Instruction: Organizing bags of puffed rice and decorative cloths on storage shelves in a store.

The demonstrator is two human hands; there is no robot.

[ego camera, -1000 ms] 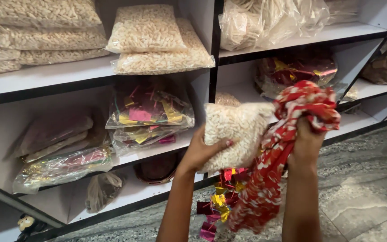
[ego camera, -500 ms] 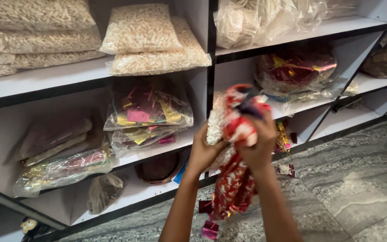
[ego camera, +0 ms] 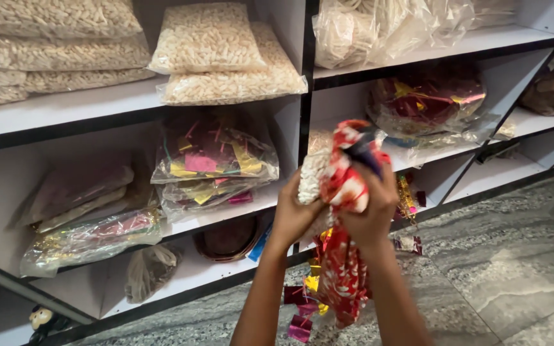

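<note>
- The left hand (ego camera: 293,214) is closed round a clear plastic packet of pale puffed grain (ego camera: 312,176), fingers wrapped at its lower end, so the packet stands upright between the two hands.
- The right hand (ego camera: 370,214) is clenched on a bunched red-and-white patterned cloth with gold trim (ego camera: 344,182); its loose end hangs down below the wrists, probably because only the top is gathered in the fist.
- Both hands press together in front of the grey shelving unit (ego camera: 65,118), the cloth touching the grain packet, held well above the grey stone floor (ego camera: 514,256).
- On the upper shelf to the left lie two stacked clear bags of puffed grain (ego camera: 219,57), laid flat so they stay put; farther left are at least three more such bags (ego camera: 52,45).
- Below them sit two clear bags of mixed coloured foil and paper pieces (ego camera: 216,160), one on top of the other.
- To the right, one clear bag holding red and gold round items (ego camera: 428,96) leans on its shelf.
- One dark round tray (ego camera: 229,238) rests on the lowest shelf, near the left forearm.
</note>
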